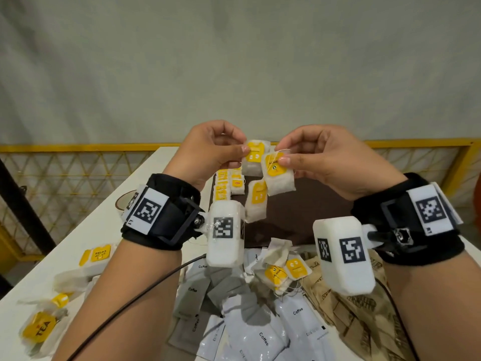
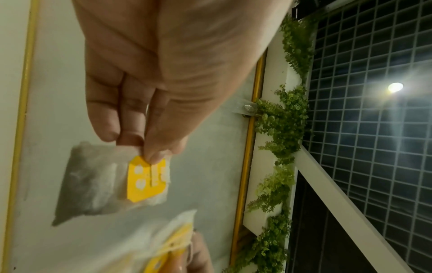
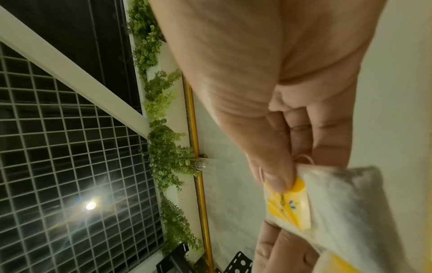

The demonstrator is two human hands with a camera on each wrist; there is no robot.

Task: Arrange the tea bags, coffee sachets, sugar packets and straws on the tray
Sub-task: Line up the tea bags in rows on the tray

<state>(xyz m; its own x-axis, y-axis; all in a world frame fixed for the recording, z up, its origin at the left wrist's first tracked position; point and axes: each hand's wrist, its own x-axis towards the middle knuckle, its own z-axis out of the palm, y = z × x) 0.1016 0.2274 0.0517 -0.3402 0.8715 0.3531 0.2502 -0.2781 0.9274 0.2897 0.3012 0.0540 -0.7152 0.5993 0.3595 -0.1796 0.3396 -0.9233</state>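
While both hands are up in the air over the tray (image 1: 299,204), the job right now looks like pulling tangled tea bags apart.

Far left on the white surface (image 1: 86,220) lie some loose tea bags (image 1: 39,327) waiting their turn. Next, the left hand (image 1: 208,152) pinches one tea bag (image 1: 253,158) by its top edge, thumb and fingertips (image 2: 151,147) pressed on the yellow tag. Beside it, the right hand (image 1: 328,160) pinches a second tea bag (image 1: 277,170) at its tag, with a thin string looped at the fingers. A third bag (image 1: 256,201) hangs below them; I cannot tell which hand it hangs from.

A few tea bags already sit in a row at the left of the tray (image 1: 229,183). Close to the person, coffee sachets (image 1: 255,334) lie in a heap, and brown packets (image 1: 348,313) lie to the right.

To do this well, I think the hands should move apart slowly. Hold the tags, not the soft paper, so nothing rips. Watch the strings; if one catches, stop and unhook it. Then lay each bag flat next to the row.
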